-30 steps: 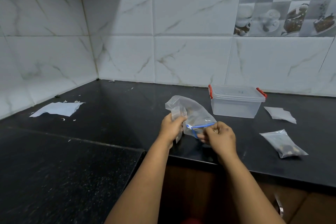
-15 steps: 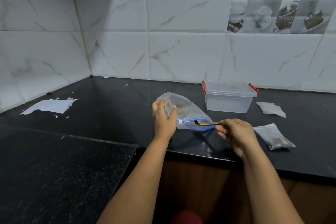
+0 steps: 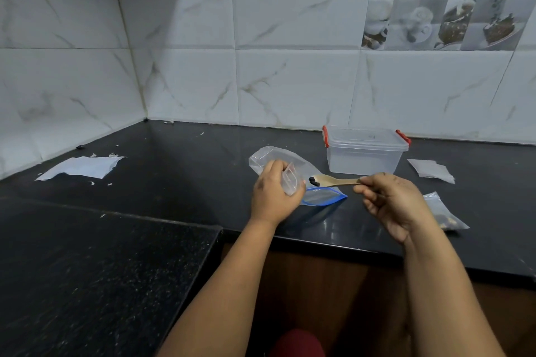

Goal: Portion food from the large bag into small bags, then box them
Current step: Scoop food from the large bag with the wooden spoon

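Observation:
The large clear bag (image 3: pixel 320 194) with a blue zip rim lies on the black counter (image 3: pixel 179 165), its mouth facing me. My left hand (image 3: pixel 271 195) grips a small clear bag (image 3: pixel 290 181) just in front of it. My right hand (image 3: pixel 391 200) pinches the handle of a wooden spoon (image 3: pixel 333 180). A few dark food pieces (image 3: pixel 313 181) sit on the spoon's bowl, right beside the small bag's opening. A clear plastic box (image 3: pixel 364 151) with red clips stands behind, lid on.
A filled small bag (image 3: pixel 443 213) lies right of my right hand. A flat white packet (image 3: pixel 432 169) rests beside the box. Torn white paper (image 3: pixel 81 166) and scraps lie at the far left. The counter's front edge runs just below my wrists.
The spoon has come out of the large bag and risen, carrying dark pieces toward the small bag. My left hand has tilted the small bag toward the spoon.

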